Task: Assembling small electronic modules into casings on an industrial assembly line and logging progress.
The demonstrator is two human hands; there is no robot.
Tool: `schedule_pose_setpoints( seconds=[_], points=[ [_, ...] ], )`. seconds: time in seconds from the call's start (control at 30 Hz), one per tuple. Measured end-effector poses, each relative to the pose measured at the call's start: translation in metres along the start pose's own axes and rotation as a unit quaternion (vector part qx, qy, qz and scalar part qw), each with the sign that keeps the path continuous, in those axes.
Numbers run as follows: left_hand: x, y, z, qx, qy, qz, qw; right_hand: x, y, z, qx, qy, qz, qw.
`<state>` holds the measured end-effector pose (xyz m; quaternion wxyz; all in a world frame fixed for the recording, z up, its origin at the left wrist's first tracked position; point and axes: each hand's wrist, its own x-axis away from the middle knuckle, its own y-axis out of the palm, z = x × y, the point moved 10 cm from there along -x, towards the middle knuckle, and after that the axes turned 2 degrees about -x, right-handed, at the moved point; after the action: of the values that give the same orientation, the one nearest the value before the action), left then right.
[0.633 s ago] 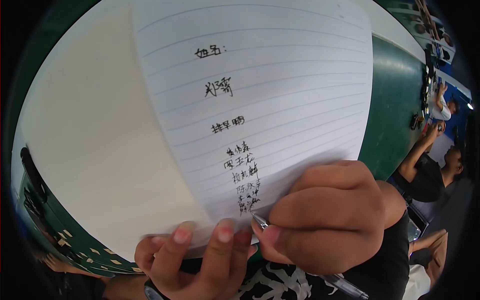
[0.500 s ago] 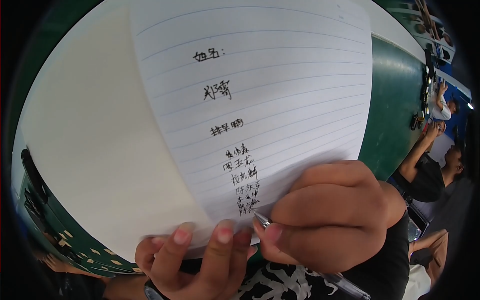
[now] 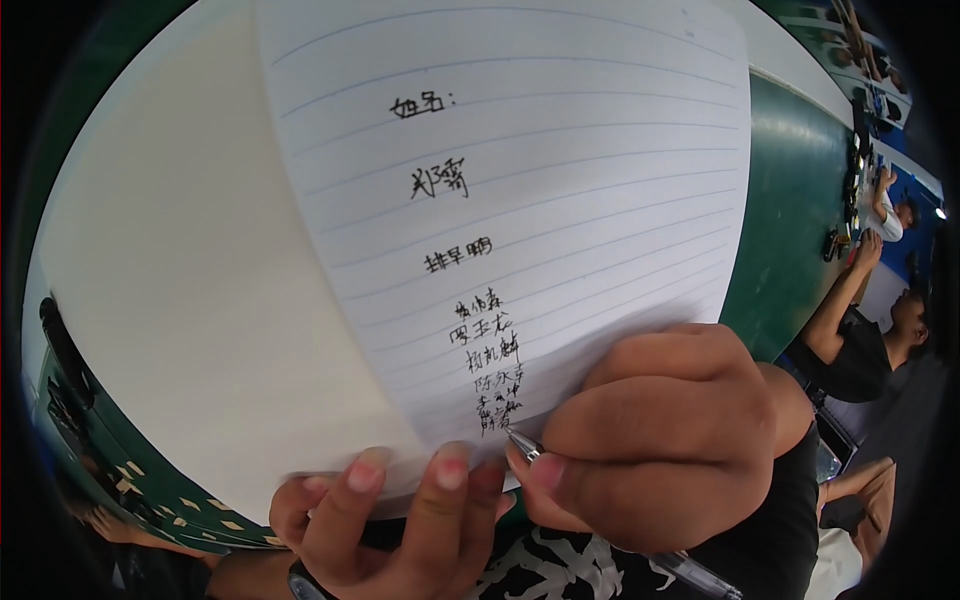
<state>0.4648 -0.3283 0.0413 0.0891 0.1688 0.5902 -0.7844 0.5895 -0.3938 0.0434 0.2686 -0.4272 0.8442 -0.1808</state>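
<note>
A lined notebook page (image 3: 600, 150) is spread in front of me, with a column of dark handwriting down its middle. Its facing side is a blank cream sheet (image 3: 180, 250). My right hand (image 3: 660, 440) is closed round a pen (image 3: 526, 445), whose silver tip touches the page at the lowest line of writing; its clear rear end shows below the hand. Along the notebook's near edge rest the fingers of my left hand (image 3: 400, 510), slightly bent and apart, tips on the paper. The left thumb is not clearly visible.
A green tabletop (image 3: 785, 190) shows right of the notebook. At the left lies a dark, long object (image 3: 65, 345), near small tan pieces (image 3: 190, 503) on green. People sit at the right, one in a black top (image 3: 860, 350). Another person's hand is at lower left.
The pen tip has made a few more small strokes at the end of the lowest line. The page has shifted very slightly right; my left hand stays put.
</note>
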Motion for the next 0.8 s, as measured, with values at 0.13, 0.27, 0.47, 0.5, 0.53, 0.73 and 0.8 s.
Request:
schedule_pose_setpoints(
  seconds=[0.13,0.27,0.47,0.5,0.53,0.73,0.8],
  points=[
    [0.008,0.008,-0.001,0.001,-0.015,-0.07,0.997,-0.001,-0.003,0.001,-0.005,-0.003,0.025,1.0],
    [0.01,0.008,-0.002,-0.003,-0.016,-0.056,0.998,-0.002,-0.001,0.001,-0.012,0.002,0.003,1.0],
    [0.009,0.009,-0.002,0.0,-0.009,-0.066,0.998,-0.001,-0.002,0.001,-0.031,-0.019,0.005,0.999],
    [0.006,0.01,-0.002,0.0,-0.01,-0.066,0.998,-0.002,-0.002,0.0,-0.031,-0.019,0.005,0.999],
    [0.001,0.007,-0.002,0.001,-0.007,-0.034,0.999,-0.002,-0.002,-0.003,-0.01,-0.023,0.01,1.0],
    [0.0,0.004,-0.002,0.0,-0.004,-0.004,1.0,-0.001,-0.003,0.003,-0.02,-0.012,0.017,1.0],
    [0.0,0.003,-0.001,-0.004,-0.005,0.007,1.0,0.0,-0.006,-0.003,0.011,-0.046,0.036,0.998]
  ],
)
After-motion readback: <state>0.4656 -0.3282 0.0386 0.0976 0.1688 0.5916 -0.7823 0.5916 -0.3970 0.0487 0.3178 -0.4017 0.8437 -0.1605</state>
